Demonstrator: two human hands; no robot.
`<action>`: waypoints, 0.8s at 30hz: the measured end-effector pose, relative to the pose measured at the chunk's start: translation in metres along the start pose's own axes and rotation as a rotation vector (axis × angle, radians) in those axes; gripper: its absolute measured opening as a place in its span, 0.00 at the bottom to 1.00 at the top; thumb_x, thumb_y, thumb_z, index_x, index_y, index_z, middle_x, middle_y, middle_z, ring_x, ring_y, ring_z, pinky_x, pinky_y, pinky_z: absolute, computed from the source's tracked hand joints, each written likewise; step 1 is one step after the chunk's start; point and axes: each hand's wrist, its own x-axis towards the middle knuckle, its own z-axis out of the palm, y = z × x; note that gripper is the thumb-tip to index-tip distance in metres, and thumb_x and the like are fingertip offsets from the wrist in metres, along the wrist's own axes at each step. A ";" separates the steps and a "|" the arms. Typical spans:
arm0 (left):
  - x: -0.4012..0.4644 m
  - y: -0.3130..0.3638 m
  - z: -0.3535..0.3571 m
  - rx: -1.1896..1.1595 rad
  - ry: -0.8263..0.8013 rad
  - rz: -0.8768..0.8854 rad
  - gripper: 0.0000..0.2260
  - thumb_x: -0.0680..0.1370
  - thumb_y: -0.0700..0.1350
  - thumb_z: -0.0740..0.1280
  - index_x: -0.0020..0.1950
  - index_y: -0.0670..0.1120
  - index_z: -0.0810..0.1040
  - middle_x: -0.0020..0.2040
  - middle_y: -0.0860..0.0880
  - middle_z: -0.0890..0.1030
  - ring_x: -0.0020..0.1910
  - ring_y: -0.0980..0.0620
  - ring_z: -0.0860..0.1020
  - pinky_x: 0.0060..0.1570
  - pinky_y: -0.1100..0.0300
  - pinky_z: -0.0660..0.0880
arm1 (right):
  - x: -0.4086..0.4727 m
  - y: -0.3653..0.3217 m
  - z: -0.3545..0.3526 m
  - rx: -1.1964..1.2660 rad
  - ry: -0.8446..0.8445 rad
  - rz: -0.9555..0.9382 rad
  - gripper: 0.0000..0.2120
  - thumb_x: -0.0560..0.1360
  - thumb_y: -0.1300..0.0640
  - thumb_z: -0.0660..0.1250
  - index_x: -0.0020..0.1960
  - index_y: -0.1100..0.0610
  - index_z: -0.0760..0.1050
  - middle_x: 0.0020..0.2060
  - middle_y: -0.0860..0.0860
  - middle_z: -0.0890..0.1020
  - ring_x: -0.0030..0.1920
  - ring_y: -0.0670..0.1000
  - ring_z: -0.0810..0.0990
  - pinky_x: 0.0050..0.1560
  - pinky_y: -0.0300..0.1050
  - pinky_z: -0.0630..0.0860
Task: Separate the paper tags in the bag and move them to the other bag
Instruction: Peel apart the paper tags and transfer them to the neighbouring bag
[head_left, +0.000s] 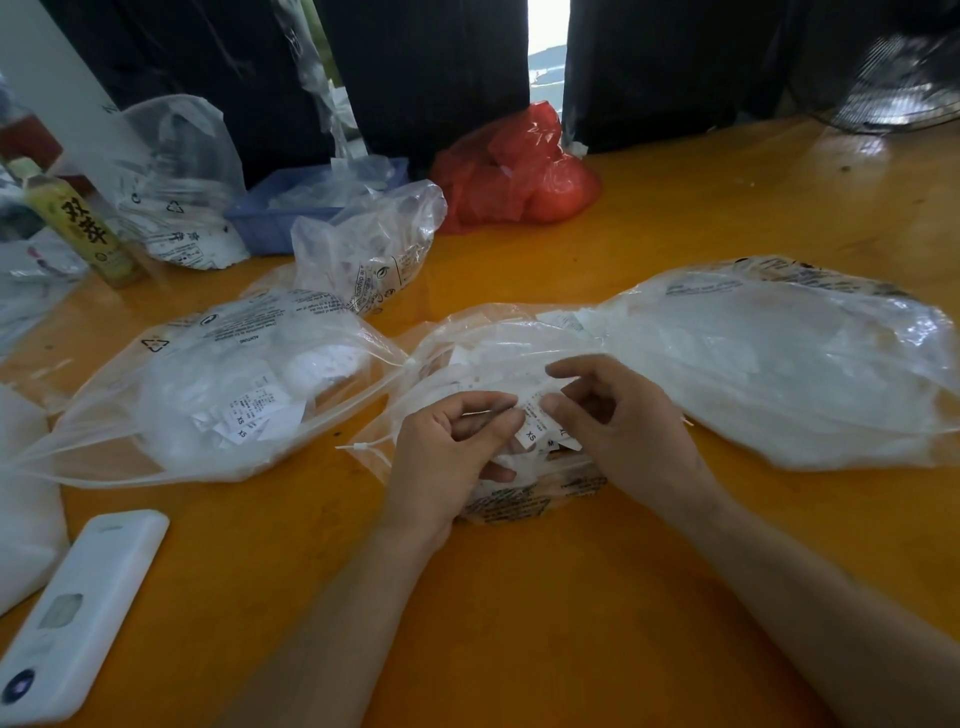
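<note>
A small white paper tag marked XS sits between my two hands, over the open mouth of a clear plastic bag at the table's middle. My left hand pinches the tag's left side with thumb and fingers. Its right side is pinched by my right hand. More white tags lie under my hands inside that bag. A second clear bag holding XS tags lies to the left. To the right lies a large clear bag full of white contents.
On the orange table lie a white device at front left, a green bottle, a blue tray, a crumpled clear bag and a red plastic bag at the back. A fan stands far right.
</note>
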 end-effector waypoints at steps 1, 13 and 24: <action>0.000 0.001 0.000 -0.016 0.005 -0.005 0.08 0.71 0.50 0.79 0.50 0.55 0.89 0.42 0.45 0.89 0.35 0.49 0.87 0.32 0.62 0.82 | 0.001 0.000 -0.001 0.038 0.035 0.030 0.08 0.78 0.46 0.71 0.57 0.43 0.79 0.40 0.41 0.83 0.39 0.42 0.82 0.38 0.37 0.78; 0.000 0.000 0.000 -0.054 0.000 0.006 0.11 0.72 0.52 0.78 0.54 0.58 0.87 0.46 0.47 0.89 0.42 0.51 0.88 0.30 0.64 0.80 | -0.005 -0.007 0.008 -0.023 -0.052 -0.071 0.07 0.78 0.53 0.74 0.54 0.43 0.81 0.39 0.37 0.85 0.41 0.42 0.83 0.41 0.39 0.81; 0.001 -0.001 -0.004 0.106 0.045 0.209 0.16 0.78 0.39 0.76 0.58 0.59 0.84 0.53 0.56 0.87 0.39 0.57 0.81 0.42 0.62 0.81 | -0.003 -0.008 0.002 0.011 -0.026 -0.036 0.06 0.79 0.54 0.73 0.52 0.44 0.83 0.42 0.37 0.85 0.43 0.41 0.84 0.42 0.34 0.79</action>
